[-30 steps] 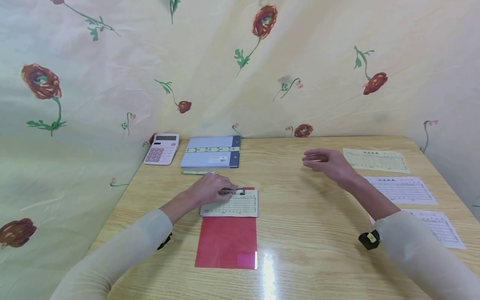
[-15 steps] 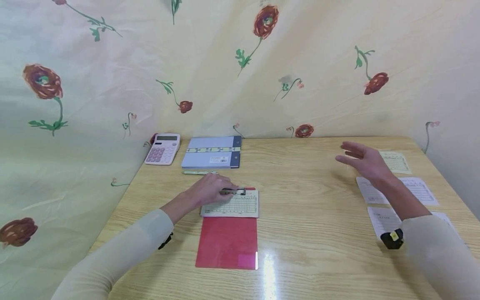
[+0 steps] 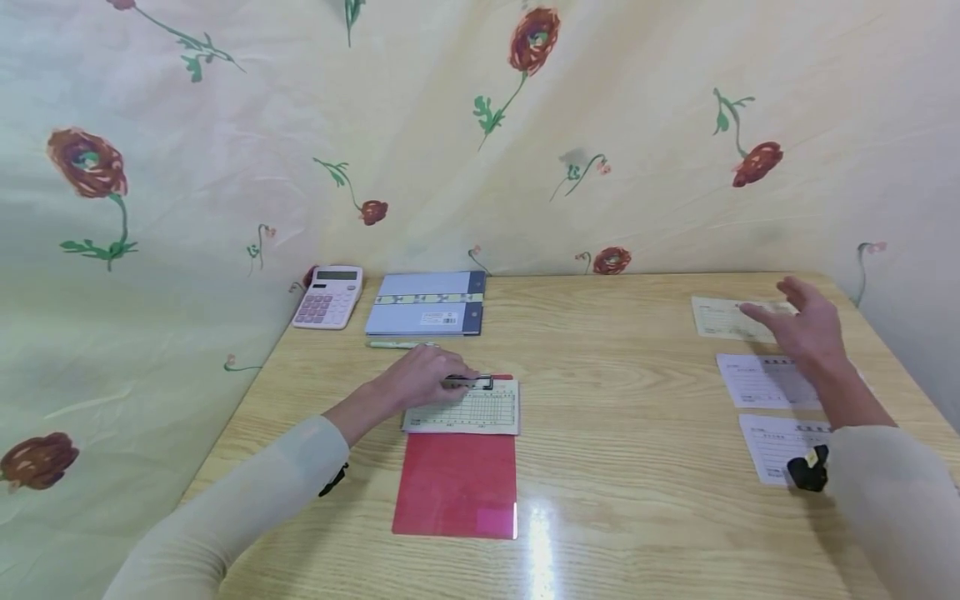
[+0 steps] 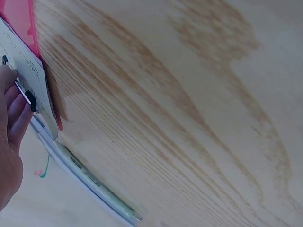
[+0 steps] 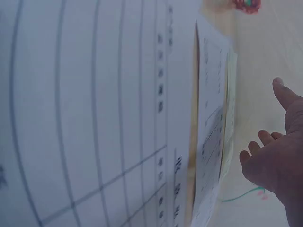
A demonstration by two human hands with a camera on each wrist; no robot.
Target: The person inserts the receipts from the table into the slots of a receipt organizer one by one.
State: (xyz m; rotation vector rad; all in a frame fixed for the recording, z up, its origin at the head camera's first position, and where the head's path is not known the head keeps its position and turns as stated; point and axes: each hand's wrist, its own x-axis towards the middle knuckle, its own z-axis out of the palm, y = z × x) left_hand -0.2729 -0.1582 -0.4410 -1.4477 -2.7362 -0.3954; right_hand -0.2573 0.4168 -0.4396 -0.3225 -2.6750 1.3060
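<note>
**Left hand (image 3: 420,377) pinches the clip (image 3: 481,382) of a red clipboard (image 3: 453,487); right hand (image 3: 813,333) free over loose forms**

The fingers (image 4: 20,124) of the left hand grasp the clip, thumb on one side and fingertips on the other; it is silvery metal with black ends. Whether its mouth is pressed apart cannot be made out. Beneath lies the top sheet (image 3: 480,412), pale cream-green and printed with a fine dark grid, a whiter edge showing under it. It covers the clipboard's far half; the near half is bare, glossy red, with a pinker patch at its 5 o'clock corner.

The right hand's fingers are released, thumb spread well away from the rest, holding nothing. Around it, three printed forms lie in a column: a pale yellow one (image 3: 723,319) at the clipboard's 2 o'clock, a white middle form (image 3: 757,385) between 2 and 3, and a white near form (image 3: 776,446) at 3. The hand and wrist hide parts of all three.

Farther out from the clipboard, a pale green pen (image 3: 390,344) sits at 11 o'clock, just beside a blue notebook (image 3: 405,321) with a patterned band and a darker strip. A pink calculator (image 3: 328,297) lies near the notebook, on its 9 o'clock side. Everything rests on a light wood-grain bench (image 3: 615,400), with flowered cloth (image 3: 412,108) behind it at 12.
</note>
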